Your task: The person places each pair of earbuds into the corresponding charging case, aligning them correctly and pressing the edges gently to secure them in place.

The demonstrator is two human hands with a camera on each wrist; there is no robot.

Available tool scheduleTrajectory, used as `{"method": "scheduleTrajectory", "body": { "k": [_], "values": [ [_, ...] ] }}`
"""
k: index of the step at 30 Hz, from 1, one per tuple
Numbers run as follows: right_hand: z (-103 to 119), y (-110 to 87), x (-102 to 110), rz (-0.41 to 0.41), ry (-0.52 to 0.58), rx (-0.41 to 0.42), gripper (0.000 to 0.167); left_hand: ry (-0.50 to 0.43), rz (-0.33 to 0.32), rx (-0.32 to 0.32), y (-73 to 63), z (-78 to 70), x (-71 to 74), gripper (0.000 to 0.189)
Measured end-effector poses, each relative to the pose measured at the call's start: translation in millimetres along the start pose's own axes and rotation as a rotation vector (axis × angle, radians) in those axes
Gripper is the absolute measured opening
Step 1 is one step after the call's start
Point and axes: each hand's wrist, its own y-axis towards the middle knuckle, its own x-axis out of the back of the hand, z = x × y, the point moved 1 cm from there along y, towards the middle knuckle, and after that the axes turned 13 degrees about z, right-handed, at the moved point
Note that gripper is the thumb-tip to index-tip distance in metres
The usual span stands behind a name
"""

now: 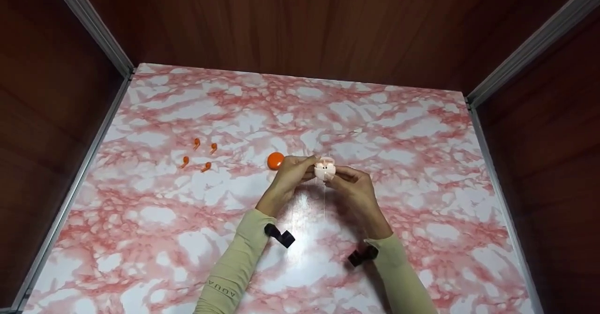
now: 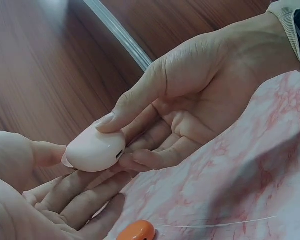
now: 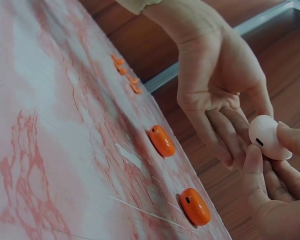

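Note:
A pale pink earbud case (image 1: 324,169) (image 2: 92,150) (image 3: 266,136) hangs above the middle of the marbled table (image 1: 422,173), held between both hands. My left hand (image 1: 309,166) supports it with its fingers (image 2: 85,187) underneath and its thumb against the side. My right hand (image 1: 338,175) pinches it, thumb (image 2: 112,120) on top and fingers below. In the wrist views the case looks closed, with a small dark port on its side. Just left of my left hand an orange case (image 1: 275,160) (image 3: 162,141) lies on the table.
Several small orange earbuds (image 1: 200,153) (image 3: 126,75) lie scattered on the table's left part. The right wrist view shows a second orange case (image 3: 195,206) near the first. Dark wooden walls with metal edge rails (image 1: 89,23) enclose the table on three sides.

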Motion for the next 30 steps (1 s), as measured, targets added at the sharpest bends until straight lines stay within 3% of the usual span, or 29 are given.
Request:
{"method": "scheduleTrajectory", "body": {
  "k": [6,16,24,30],
  "values": [
    [0,0.3,1,-0.007,0.008,-0.008,0.03,-0.009,-0.001,-0.046,-0.1,-0.4,-2.8,0.03],
    [-2,-1.6,5,-0.008,-0.01,-0.014,0.034,-0.005,-0.003,-0.055,0.3,2.4,-6.6,0.031],
    [-5,-1.9,9,-0.028,-0.021,-0.007,0.032,0.021,0.068,-0.106,0.6,4.7,-8.5,0.033],
    [-5,-2.0,12,-0.042,0.009,-0.022,0.035,0.052,0.078,-0.134,1.4,6.5,-10.6,0.033]
  ]
}}
